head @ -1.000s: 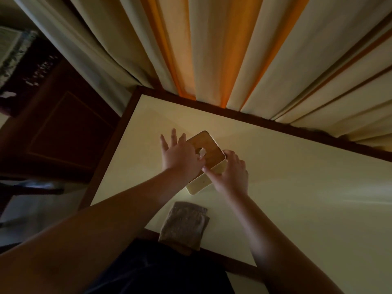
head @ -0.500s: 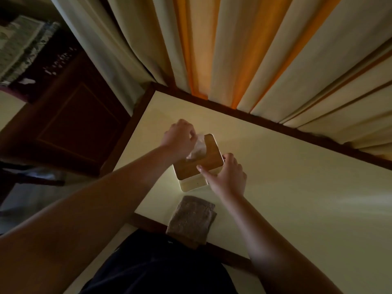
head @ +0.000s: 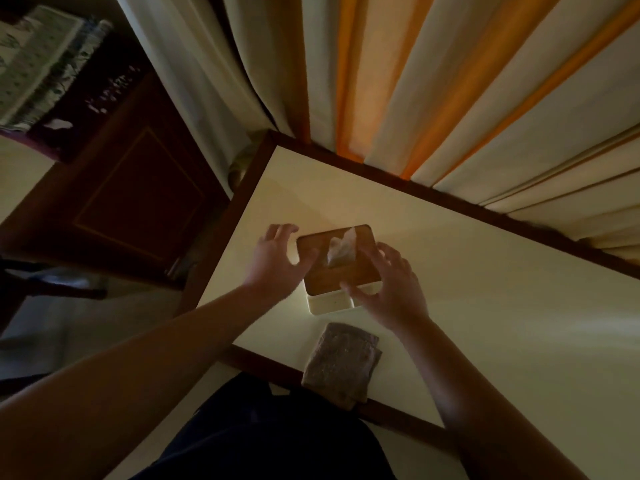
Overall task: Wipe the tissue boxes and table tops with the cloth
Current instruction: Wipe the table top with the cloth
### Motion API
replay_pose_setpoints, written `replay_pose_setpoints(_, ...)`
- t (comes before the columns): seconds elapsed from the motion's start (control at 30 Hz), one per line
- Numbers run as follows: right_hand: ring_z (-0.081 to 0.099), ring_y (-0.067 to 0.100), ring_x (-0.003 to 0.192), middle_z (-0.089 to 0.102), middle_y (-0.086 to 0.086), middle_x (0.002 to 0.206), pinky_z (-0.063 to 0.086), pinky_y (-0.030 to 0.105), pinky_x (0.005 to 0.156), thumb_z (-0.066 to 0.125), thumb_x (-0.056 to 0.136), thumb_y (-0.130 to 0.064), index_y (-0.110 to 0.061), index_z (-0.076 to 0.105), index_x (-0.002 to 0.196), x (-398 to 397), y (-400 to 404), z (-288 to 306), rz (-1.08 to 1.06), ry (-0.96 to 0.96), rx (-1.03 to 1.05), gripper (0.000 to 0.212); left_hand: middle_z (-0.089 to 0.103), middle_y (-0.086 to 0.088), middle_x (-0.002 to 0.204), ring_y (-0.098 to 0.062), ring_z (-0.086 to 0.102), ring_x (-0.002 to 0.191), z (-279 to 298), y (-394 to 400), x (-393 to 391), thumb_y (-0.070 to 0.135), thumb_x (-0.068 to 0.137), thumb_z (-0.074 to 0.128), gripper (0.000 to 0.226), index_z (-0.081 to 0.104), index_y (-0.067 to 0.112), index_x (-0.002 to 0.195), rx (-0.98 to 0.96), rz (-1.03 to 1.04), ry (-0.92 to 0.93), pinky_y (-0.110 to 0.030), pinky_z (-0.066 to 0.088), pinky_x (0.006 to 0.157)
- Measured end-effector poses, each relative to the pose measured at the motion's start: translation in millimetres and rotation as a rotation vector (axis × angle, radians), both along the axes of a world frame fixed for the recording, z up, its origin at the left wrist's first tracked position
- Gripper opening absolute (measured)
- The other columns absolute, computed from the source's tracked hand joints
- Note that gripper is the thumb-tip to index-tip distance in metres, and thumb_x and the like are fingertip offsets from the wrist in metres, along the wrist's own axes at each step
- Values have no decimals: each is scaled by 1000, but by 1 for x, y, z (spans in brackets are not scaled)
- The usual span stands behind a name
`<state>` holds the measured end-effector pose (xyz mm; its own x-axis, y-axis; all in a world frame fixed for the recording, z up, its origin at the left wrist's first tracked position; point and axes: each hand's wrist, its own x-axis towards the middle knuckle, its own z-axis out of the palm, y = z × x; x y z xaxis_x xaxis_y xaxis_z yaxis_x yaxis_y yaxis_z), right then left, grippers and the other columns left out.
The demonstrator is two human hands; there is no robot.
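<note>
Hovering both hands over the box point(head: 337, 268), I have it between them: my left hand point(head: 273, 263) is spread at its left end, fingers splayed and holding nothing, and my right hand point(head: 391, 289) is spread at its near right corner, thumb tip at the lid's near edge, nothing pinched there either. Whether either palm actually touches the box I cannot tell; the light is dim.

The box sits on the table point(head: 485, 306) near its left edge, a wooden lid on a pale base, with a tissue point(head: 341, 251) standing up out of the lid's middle. Its long axis runs roughly left to right across me, tilted a little so the right end lies farther from me.

The cloth point(head: 341, 363) is what I need next, I think. It lies folded just behind the box on my side, near the table's front edge, apart from both hands, its long axis pointing from me toward the box. My right hand is the nearer one to it, so I would draw that hand back for the cloth and leave the left by the box to steady it.
</note>
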<state>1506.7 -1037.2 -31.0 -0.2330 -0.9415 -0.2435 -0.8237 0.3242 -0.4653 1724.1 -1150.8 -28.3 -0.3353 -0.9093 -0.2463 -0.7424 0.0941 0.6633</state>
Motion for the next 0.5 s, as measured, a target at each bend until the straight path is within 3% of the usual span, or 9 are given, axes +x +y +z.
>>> replay_pose_setpoints(0.1, 38, 28, 151, 23, 1, 170, 48, 55, 113, 67, 70, -90, -47, 23, 163, 2, 4, -1, 35, -115, 33, 112, 46, -2, 150, -21, 53, 127, -10, 20, 28, 83, 65, 75, 116, 36, 19, 153, 135, -83, -112, -46, 53, 102)
replay_pose_setpoints(0.17, 27, 27, 158, 15, -1, 173, 44, 57, 117, 75, 67, -87, -44, 24, 165, 3, 6, -6, 56, -125, 32, 118, 42, 0, 156, -21, 49, 134, -16, 25, 38, 86, 53, 79, 134, 26, 23, 159, 178, -185, -127, -48, 51, 106)
replay_pose_setpoints(0.27, 28, 25, 156, 17, -3, 172, 46, 57, 116, 86, 74, -66, -41, 30, 164, 10, 4, -11, 46, -139, 14, 109, 41, -2, 157, -24, 45, 139, -25, 16, 41, 70, 53, 91, 141, 14, 24, 162, 129, -250, -130, -50, 46, 111)
replay_pose_setpoints(0.37, 40, 20, 149, 33, -3, 167, 50, 50, 115, 86, 83, -47, -29, 40, 161, 22, -8, -10, -36, -144, -41, 93, 47, -1, 151, -24, 50, 133, -29, -5, 42, 63, 52, 95, 138, 19, 23, 160, 62, -216, -140, -48, 45, 110)
replay_pose_setpoints(0.5, 44, 20, 148, 40, -2, 166, 47, 48, 118, 83, 85, -49, -25, 40, 162, 36, -36, -6, -72, -115, -61, 91, 49, 1, 146, -23, 50, 131, -25, -41, 49, 62, 50, 96, 131, 28, 24, 156, 18, -239, -107, -47, 45, 110)
